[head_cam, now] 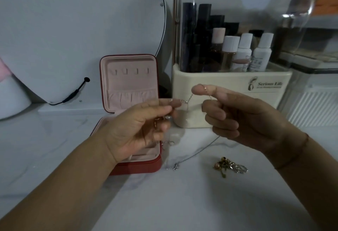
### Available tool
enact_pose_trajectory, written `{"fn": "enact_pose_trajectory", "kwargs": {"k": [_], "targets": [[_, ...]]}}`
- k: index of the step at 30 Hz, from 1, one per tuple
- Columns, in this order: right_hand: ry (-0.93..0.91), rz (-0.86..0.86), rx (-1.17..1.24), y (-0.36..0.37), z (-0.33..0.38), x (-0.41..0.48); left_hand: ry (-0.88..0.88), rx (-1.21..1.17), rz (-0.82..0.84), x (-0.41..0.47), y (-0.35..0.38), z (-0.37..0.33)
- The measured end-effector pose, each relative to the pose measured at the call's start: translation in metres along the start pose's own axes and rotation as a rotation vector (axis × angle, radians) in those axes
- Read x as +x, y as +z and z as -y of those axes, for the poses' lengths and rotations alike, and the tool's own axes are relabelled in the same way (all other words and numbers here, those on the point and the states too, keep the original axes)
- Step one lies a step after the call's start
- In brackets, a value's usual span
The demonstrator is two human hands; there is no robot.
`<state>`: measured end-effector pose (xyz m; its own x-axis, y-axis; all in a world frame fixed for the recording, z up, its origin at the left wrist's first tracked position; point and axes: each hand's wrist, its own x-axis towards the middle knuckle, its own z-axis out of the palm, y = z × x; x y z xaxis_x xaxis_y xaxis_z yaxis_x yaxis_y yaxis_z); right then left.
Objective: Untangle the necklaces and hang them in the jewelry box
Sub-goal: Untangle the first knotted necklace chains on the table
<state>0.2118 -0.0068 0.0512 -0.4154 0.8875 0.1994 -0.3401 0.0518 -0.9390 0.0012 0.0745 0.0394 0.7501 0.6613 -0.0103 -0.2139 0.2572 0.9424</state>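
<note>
A red jewelry box point(129, 82) stands open at the centre left, its pink lid upright with a row of small hooks. My left hand point(144, 126) pinches the clasp end of a thin silver necklace point(199, 151) above the box's base. My right hand point(243, 115) holds the same chain looped over its raised index finger. The chain hangs down between the hands to the white table, ending in a small pendant point(174, 167). A tangled heap of gold and silver jewelry point(229, 166) lies on the table below my right hand.
A cream cosmetics organiser point(230, 101) with a clear dome lid holds several bottles right behind my hands. A round white mirror point(73, 29) with a black cable leans at the back left. The white marble tabletop point(182, 203) stretches toward me.
</note>
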Motion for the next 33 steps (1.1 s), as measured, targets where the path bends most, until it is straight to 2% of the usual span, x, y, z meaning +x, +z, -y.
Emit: {"fn": "enact_pose_trajectory", "kwargs": {"k": [5, 13, 20, 23, 28, 33], "targets": [[0.056, 0.075, -0.168, 0.020, 0.043, 0.006, -0.008, 0.110, -0.038, 0.001, 0.004, 0.007], [0.202, -0.134, -0.504, 0.055, 0.097, 0.020, 0.014, 0.190, 0.023, -0.002, 0.005, 0.006], [0.321, -0.214, -0.718, 0.082, 0.130, 0.026, 0.025, 0.468, 0.017, 0.005, 0.002, 0.014], [0.314, -0.264, -0.814, 0.089, 0.142, 0.020, 0.134, 0.588, -0.053, 0.003, -0.001, 0.015], [0.313, -0.306, -0.788, 0.089, 0.151, -0.005, 0.323, 0.690, -0.278, -0.005, 0.003, 0.007], [0.366, -0.298, -0.714, 0.074, 0.143, -0.041, 0.417, 0.612, -0.491, -0.027, 0.009, -0.008]]}}
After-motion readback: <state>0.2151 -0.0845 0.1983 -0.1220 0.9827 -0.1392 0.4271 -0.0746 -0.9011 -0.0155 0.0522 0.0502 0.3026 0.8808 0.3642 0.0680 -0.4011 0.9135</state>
